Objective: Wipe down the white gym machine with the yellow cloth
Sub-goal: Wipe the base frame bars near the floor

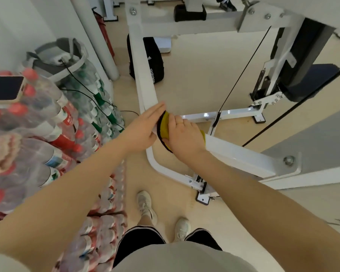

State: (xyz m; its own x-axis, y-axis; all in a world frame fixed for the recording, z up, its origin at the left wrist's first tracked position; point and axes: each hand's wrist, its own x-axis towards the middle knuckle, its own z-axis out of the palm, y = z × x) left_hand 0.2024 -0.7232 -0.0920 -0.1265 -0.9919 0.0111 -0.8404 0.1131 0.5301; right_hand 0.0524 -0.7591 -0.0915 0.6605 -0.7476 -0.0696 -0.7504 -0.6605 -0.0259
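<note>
Head view: right hand grip presses yellow cloth on white gym machine; left hand flat, fingers straight, empty

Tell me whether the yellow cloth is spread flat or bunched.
Bunched: the yellow cloth wraps over the white bar, folded between both hands.

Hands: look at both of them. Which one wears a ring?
The right hand, lying on the yellow cloth at the corner of the white gym machine. The left hand, with fingers stretched out straight, shows no ring.
</note>
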